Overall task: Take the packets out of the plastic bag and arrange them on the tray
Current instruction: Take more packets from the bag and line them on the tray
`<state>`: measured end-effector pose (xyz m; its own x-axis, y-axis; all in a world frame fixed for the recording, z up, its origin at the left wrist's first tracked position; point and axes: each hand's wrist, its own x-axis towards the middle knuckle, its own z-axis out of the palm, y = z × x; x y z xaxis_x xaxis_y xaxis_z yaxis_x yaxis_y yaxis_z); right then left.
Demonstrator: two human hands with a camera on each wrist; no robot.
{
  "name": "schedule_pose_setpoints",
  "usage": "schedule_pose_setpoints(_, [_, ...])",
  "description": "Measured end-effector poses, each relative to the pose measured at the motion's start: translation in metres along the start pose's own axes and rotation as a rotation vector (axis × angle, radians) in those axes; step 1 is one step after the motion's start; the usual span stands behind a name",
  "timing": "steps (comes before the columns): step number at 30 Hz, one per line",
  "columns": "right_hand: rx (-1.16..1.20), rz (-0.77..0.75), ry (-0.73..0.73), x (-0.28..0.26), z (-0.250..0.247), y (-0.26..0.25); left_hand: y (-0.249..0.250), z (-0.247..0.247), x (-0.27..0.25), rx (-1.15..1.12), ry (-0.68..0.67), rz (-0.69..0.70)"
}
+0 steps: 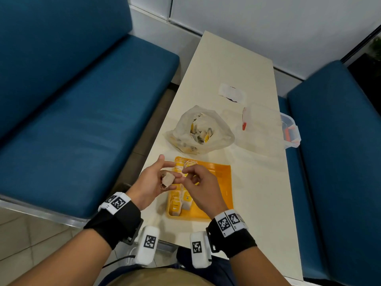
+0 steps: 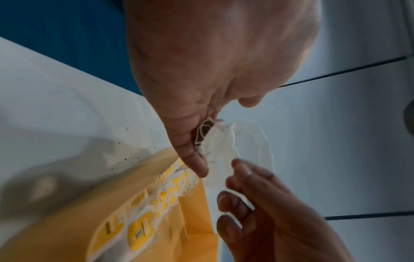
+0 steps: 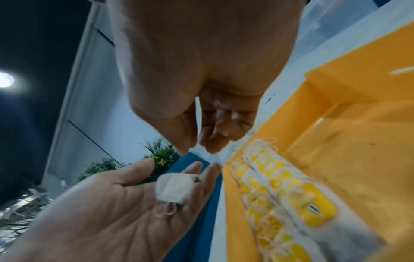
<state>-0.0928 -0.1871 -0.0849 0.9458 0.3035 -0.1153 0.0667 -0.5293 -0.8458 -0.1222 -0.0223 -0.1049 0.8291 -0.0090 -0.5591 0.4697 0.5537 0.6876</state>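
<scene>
Your left hand is palm up over the desk edge, just left of the yellow tray, with one small tea packet lying across the fingers. Its string is looped loose on the palm side. That grip is relaxed and mostly spread. In the left wrist view a fingertip seems to bear on the packet's edge, but I can't tell if it is a true pinch. Your right hand hovers beside it over the tray's near-left part, thumb and forefinger drawn close together and holding nothing that I can see, not touching the packet. The tray already carries two rows of packets along its left side; the right part is bare. The plastic bag sits open on the desk just beyond the tray, many packets inside. My read: you're mid-transfer, one packet out, being sorted before placement, and the task is well short of done. Next move likely calls for a right-hand pinch on the packet body, string tucked so it doesn't snag a neighbour, then laying it flat at the end of a row, tag aligned with the others. Risk: loose string dragging placed packets out of line.
</scene>
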Motion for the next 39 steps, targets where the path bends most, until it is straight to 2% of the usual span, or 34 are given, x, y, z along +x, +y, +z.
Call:
schedule_pose_setpoints(3, [-0.077, -0.076, -0.105, -0.006, 0.002, -0.012, 0.002, 0.006, -0.001, -0.078, -0.040, -0.044])
schedule_pose_setpoints(5, [-0.159, -0.096, -0.124, -0.008, 0.006, -0.011, 0.002, 0.010, -0.001, -0.095, -0.072, -0.062])
schedule_pose_setpoints(10, [-0.215, -0.094, -0.032, -0.003, 0.011, 0.000, -0.003, 0.012, 0.002, -0.056, -0.097, -0.073])
schedule_pose_setpoints(18, [-0.120, -0.072, 0.066, 0.003, -0.009, 0.005, -0.013, -0.001, 0.001, 0.325, -0.116, 0.115])
schedule_pose_setpoints(22, [-0.033, 0.013, 0.058, 0.007, -0.015, 0.005, -0.013, -0.001, 0.002, 0.494, -0.096, 0.218])
schedule_pose_setpoints(25, [0.156, 0.113, 0.033, 0.009, -0.017, 0.004, -0.013, 0.001, 0.003, 0.551, -0.088, 0.246])
schedule_pose_setpoints(28, [0.233, 0.155, 0.012, 0.009, -0.020, 0.004, -0.014, 0.001, 0.003, 0.593, -0.098, 0.261])
schedule_pose_setpoints(32, [0.298, 0.189, 0.006, 0.008, -0.027, 0.006, -0.016, -0.003, 0.007, 0.617, 0.013, 0.282])
schedule_pose_setpoints(35, [0.257, 0.202, -0.024, 0.007, -0.032, 0.014, -0.020, -0.011, 0.011, 0.692, 0.092, 0.308])
schedule_pose_setpoints(39, [0.145, 0.286, -0.103, 0.002, -0.033, 0.031, -0.026, -0.016, 0.010, 0.853, 0.080, 0.263])
